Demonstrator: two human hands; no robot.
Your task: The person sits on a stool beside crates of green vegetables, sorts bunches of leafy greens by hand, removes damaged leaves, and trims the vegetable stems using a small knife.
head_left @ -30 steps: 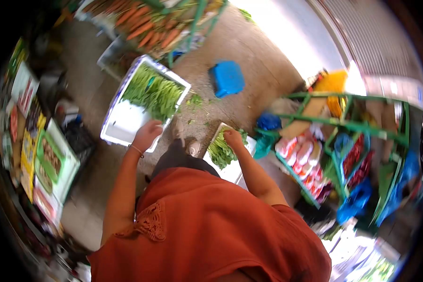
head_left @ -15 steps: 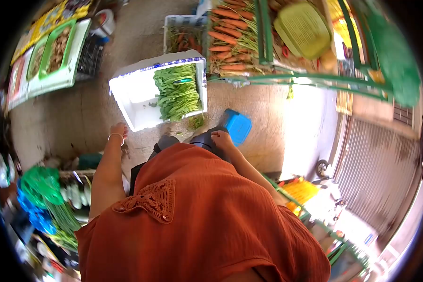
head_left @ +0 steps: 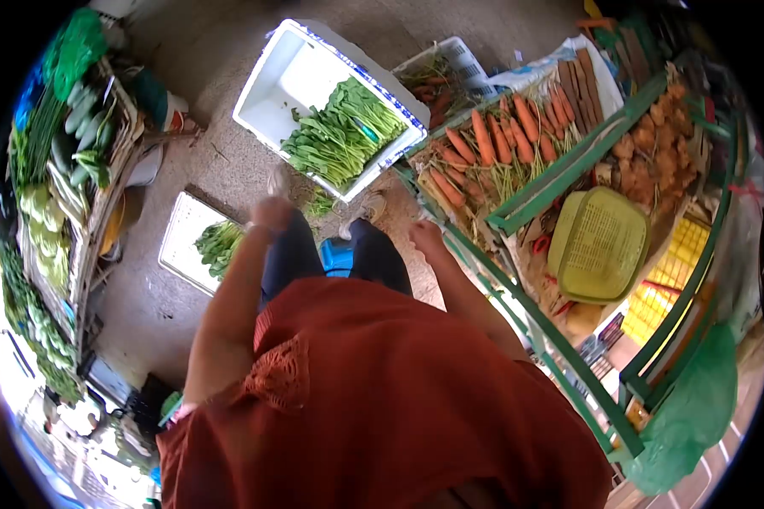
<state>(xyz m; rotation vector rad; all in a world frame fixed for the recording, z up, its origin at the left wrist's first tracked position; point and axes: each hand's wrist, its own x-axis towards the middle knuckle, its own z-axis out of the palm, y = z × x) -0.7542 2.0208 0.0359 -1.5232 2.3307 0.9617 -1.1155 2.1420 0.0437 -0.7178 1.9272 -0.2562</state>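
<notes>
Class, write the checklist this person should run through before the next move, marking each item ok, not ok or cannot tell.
1. Right hand free: ok, no object shows in it.
2. Left hand free: cannot tell, it is blurred.
3. Room in the white foam box: ok, the greens fill one side and the other is mostly bare.
4. All greens on the white tray within its edges: cannot tell, the left forearm hides part.
5. Floor free of scraps: not ok, loose leaves lie beside the box.
6. Blue stool standing steady: cannot tell, it is partly hidden between the legs.
</notes>
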